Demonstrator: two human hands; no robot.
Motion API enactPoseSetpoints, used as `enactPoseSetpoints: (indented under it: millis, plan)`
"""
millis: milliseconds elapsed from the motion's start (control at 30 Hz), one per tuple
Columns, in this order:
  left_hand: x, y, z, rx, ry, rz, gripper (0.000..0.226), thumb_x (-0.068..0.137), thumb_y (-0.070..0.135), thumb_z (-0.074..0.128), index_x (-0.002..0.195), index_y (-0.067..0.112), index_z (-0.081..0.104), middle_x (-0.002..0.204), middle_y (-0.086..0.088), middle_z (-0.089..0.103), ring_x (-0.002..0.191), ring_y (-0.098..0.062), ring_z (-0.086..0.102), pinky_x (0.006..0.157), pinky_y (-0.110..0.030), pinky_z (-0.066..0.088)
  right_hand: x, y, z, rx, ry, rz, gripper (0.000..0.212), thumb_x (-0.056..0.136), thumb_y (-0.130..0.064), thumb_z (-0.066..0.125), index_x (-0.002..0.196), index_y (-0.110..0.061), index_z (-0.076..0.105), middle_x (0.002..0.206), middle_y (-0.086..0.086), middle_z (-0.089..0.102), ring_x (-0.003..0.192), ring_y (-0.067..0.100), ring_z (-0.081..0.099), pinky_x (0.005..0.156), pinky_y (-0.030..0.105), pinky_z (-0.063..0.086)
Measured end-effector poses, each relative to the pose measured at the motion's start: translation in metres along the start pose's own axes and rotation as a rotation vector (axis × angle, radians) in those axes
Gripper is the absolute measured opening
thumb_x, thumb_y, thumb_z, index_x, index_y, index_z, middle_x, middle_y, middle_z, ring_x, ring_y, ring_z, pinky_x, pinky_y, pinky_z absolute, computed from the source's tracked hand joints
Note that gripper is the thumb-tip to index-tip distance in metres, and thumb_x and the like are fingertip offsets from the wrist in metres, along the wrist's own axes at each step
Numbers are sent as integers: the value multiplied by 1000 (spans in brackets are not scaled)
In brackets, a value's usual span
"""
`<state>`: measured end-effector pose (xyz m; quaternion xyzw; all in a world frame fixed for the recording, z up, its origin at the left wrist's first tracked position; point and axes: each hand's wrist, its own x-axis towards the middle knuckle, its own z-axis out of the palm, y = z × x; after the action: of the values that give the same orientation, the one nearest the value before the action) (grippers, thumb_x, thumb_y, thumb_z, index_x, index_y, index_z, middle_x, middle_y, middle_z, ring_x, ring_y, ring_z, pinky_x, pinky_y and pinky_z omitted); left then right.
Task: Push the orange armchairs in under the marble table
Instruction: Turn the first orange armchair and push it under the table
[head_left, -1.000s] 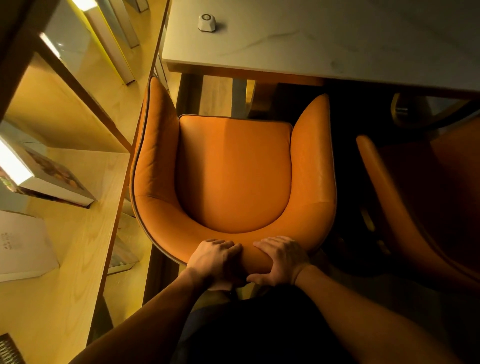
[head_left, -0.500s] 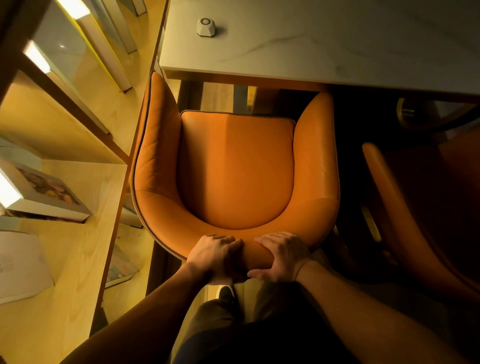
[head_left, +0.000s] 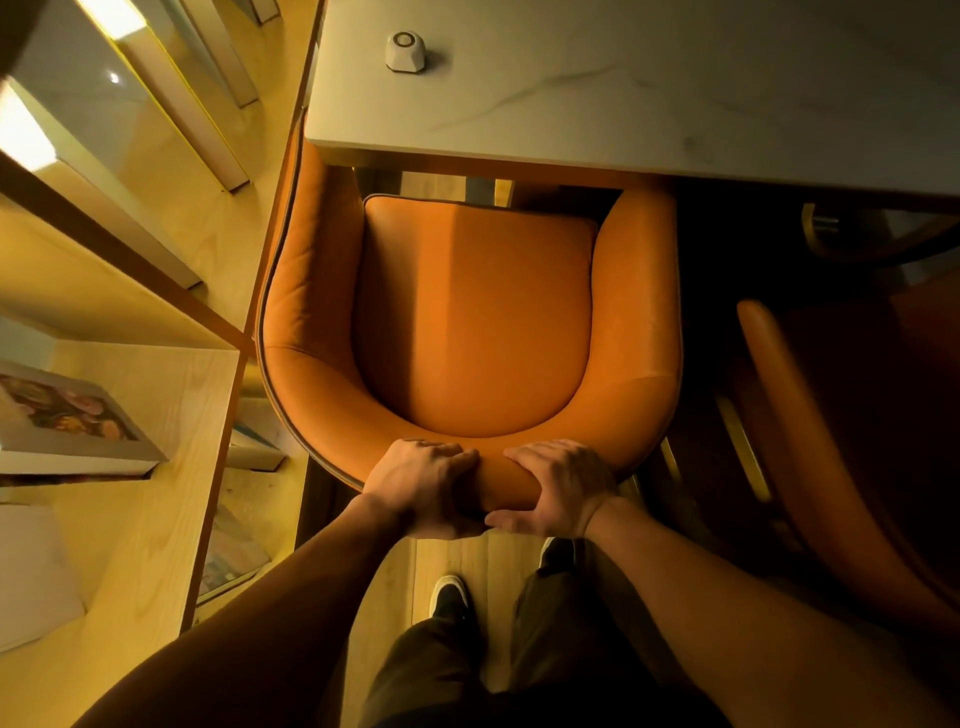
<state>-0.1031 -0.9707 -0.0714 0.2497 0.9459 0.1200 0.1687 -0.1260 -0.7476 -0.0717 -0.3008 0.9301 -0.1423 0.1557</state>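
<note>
An orange armchair (head_left: 472, 312) stands directly below me, facing the marble table (head_left: 649, 88). The tips of its two arms reach under the table's near edge. My left hand (head_left: 426, 486) and my right hand (head_left: 558, 488) both grip the top of the curved backrest, side by side, fingers curled over it. A second orange armchair (head_left: 831, 441) stands in shadow at the right, only partly in view.
A small white faceted device (head_left: 405, 52) sits on the table near its left corner. Wooden shelves (head_left: 130, 467) with books run close along the chair's left side. My feet stand on the wooden floor (head_left: 467, 561) behind the chair.
The armchair has slid forward toward the table, and its arm tips now pass under the edge. Both hands kept their grip on the backrest. I have stepped after it.
</note>
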Motion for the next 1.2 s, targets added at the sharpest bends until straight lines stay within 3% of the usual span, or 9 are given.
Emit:
enactPoseSetpoints:
  millis: [433,567,667,767,900,1033,1200]
  plan:
    - [10,-7,-6,-14,13,-18,84,63,86,46,119,26,61,105,2,71,89,-23,70,82,-36,57,11,6,-4,0,-7,-2,95,71,-91,36,119,-14,63,110,7,71,97,24,66,86,38,53]
    - [14,-6,-7,4,-61,-53,93,57,91,42,127,30,54,119,4,67,108,-23,64,102,-44,43,10,6,-4,-29,-24,-13,97,72,-92,33,121,-13,61,112,8,70,98,25,65,87,39,52]
    - [17,-4,-8,27,-140,-101,101,54,93,41,136,33,45,131,3,61,124,-28,54,111,-52,30,10,9,-3,-103,-101,-60,100,72,-91,32,130,-12,53,121,8,64,106,26,61,93,41,48]
    - [15,-1,-9,64,-140,-117,98,56,95,41,135,36,41,126,5,61,117,-25,56,110,-54,29,8,13,-2,-165,-167,-150,94,76,-81,47,138,-11,42,132,10,57,117,29,56,101,46,44]
    - [14,0,-8,96,-150,-122,98,58,93,43,137,36,38,127,4,60,117,-26,56,110,-57,28,8,12,0,-206,-260,-102,95,78,-79,45,149,-19,28,148,12,44,136,38,39,113,53,30]
    - [18,-3,-11,68,-159,-89,97,59,93,42,135,32,42,120,3,63,103,-24,61,97,-41,44,9,14,-2,-145,-214,-130,89,77,-74,55,142,-14,44,125,13,61,109,36,59,96,50,48]
    - [23,-8,-16,58,-151,-56,94,59,92,44,128,28,48,110,2,65,93,-25,63,89,-36,47,15,17,-5,-119,-229,-142,87,78,-73,55,140,-12,47,123,16,63,106,37,61,93,48,49]
